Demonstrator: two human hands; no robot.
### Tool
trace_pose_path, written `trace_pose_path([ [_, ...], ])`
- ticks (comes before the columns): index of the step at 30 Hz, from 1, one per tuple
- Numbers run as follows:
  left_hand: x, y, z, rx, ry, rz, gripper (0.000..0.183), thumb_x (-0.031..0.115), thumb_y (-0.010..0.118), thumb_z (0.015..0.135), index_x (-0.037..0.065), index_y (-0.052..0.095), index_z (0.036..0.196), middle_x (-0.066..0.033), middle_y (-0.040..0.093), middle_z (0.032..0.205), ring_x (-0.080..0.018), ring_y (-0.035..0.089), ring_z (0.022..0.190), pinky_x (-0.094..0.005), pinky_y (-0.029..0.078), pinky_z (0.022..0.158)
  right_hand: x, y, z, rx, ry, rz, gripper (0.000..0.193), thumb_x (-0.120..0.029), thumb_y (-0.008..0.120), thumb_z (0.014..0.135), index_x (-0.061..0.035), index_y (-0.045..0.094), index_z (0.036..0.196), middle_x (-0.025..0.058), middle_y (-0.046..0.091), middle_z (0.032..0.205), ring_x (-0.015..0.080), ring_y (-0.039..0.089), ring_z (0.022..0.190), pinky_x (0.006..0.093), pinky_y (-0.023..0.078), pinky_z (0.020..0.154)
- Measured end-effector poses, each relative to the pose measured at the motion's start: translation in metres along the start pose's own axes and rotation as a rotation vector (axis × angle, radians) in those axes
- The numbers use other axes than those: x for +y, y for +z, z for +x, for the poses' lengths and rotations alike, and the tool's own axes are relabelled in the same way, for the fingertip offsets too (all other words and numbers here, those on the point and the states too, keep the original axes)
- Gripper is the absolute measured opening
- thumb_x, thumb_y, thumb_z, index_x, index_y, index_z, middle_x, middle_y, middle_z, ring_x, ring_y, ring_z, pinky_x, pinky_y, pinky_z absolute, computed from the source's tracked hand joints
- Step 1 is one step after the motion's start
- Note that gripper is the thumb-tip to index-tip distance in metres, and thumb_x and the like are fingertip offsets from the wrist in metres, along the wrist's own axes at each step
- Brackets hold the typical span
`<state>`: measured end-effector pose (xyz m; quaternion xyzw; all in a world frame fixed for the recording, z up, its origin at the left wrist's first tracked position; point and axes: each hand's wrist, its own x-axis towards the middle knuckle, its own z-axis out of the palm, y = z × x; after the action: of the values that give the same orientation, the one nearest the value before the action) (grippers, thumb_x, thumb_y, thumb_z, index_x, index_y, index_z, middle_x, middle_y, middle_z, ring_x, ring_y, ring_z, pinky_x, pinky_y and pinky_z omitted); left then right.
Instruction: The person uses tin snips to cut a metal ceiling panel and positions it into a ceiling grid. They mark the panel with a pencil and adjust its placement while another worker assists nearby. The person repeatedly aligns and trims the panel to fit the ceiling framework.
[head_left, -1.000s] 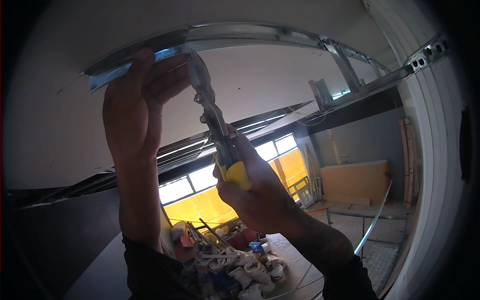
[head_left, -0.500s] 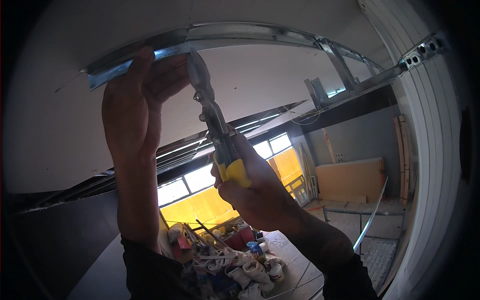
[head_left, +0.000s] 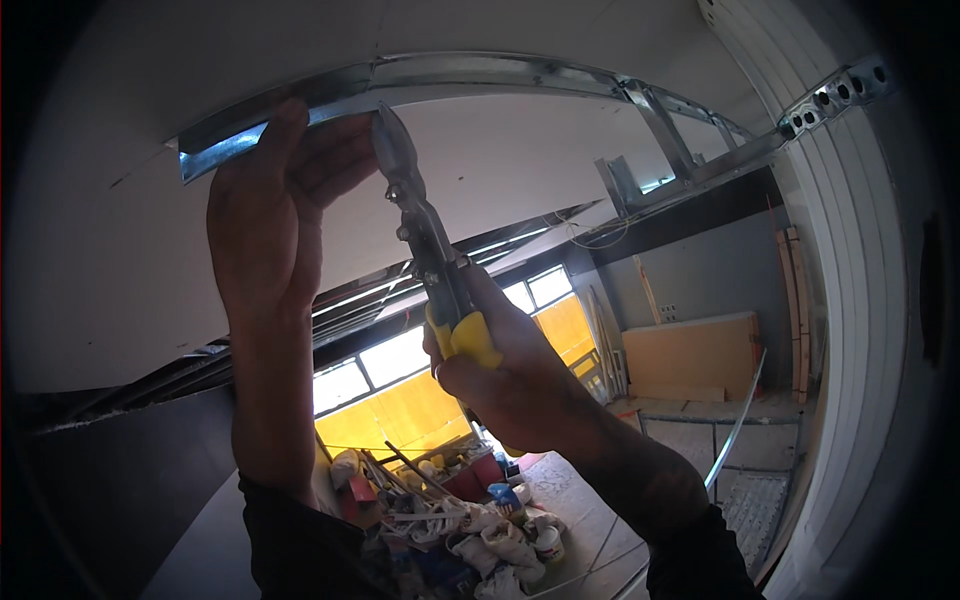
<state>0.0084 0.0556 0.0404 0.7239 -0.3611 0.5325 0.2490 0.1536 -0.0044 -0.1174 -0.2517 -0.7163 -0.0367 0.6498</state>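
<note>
Overhead, a shiny metal channel [head_left: 220, 148] runs along the white ceiling board, its free end at the left. My left hand [head_left: 262, 225] is raised to it, thumb on the near side and fingers curled at its lower edge, gripping it. Tin snips [head_left: 428, 235] with yellow grips are in my right hand [head_left: 520, 385], fingers wrapped round the handles. Their jaws point up at the channel's lower edge, just right of my left fingertips. Whether the blades touch or bite the metal, I cannot tell.
Metal framing [head_left: 665, 130] continues to the right, meeting a perforated bracket [head_left: 835, 100] by a pale ribbed surface. Below lies a heap of sacks and debris [head_left: 480, 530]. Brown boards [head_left: 690, 358] lean against the far wall, and yellow sheeting [head_left: 400, 420] hangs beneath the windows.
The view has shifted slightly. Both hands keep nearly the same place at the channel. A bit of yellow grip now shows below my right hand.
</note>
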Motion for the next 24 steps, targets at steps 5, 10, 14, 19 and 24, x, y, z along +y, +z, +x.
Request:
trace_pose_path([
  [5,-0.001,0.004,0.0,0.02,-0.014,0.004,0.029,0.02,0.06,0.101,-0.003,0.063,0.117,-0.0261,0.072,0.104,-0.0322,0.074,0.094,-0.0429,0.063,0.086,-0.005,0.002,-0.001,0.067,0.001,-0.09,0.069,-0.009,0.055,0.09,0.0,0.023,0.151,0.011,0.052,0.086,0.0173,0.053,0.073,0.0347,0.048,0.068],
  [10,0.001,0.005,0.0,0.034,-0.006,0.05,0.03,0.021,0.061,0.1,-0.003,0.064,0.117,-0.025,0.072,0.103,-0.0309,0.074,0.094,-0.0426,0.062,0.087,-0.003,0.003,0.0,0.072,0.093,0.052,0.04,-0.013,0.061,0.093,-0.0026,0.045,0.128,0.0053,0.057,0.086,0.0122,0.058,0.069,0.0295,0.052,0.062],
  [14,0.003,0.01,0.0,0.094,0.002,0.193,0.033,0.022,0.06,0.1,-0.007,0.064,0.114,-0.0242,0.073,0.1,-0.0305,0.075,0.092,-0.0415,0.061,0.088,-0.01,0.001,-0.002,0.053,0.139,0.024,0.064,-0.009,0.058,0.09,-0.0003,0.031,0.147,0.0102,0.051,0.088,0.0163,0.052,0.075,0.0353,0.048,0.068],
  [19,-0.002,0.008,0.002,0.136,0.022,0.195,0.035,0.023,0.058,0.1,-0.009,0.066,0.112,-0.0223,0.074,0.097,-0.0288,0.075,0.09,-0.04,0.06,0.09,0.0,0.008,-0.004,0.114,0.063,0.047,0.054,-0.008,0.06,0.092,-0.0034,0.037,0.14,0.0039,0.056,0.082,0.0098,0.056,0.065,0.027,0.05,0.056],
  [24,-0.007,0.009,0.005,0.129,0.048,0.134,0.036,0.026,0.061,0.099,-0.008,0.066,0.112,-0.021,0.074,0.096,-0.0285,0.075,0.088,-0.0384,0.061,0.087,-0.018,0.011,-0.01,0.121,0.178,0.138,0.057,-0.004,0.06,0.09,-0.0046,0.036,0.142,0.0066,0.056,0.086,0.0147,0.059,0.07,0.0323,0.054,0.063],
])
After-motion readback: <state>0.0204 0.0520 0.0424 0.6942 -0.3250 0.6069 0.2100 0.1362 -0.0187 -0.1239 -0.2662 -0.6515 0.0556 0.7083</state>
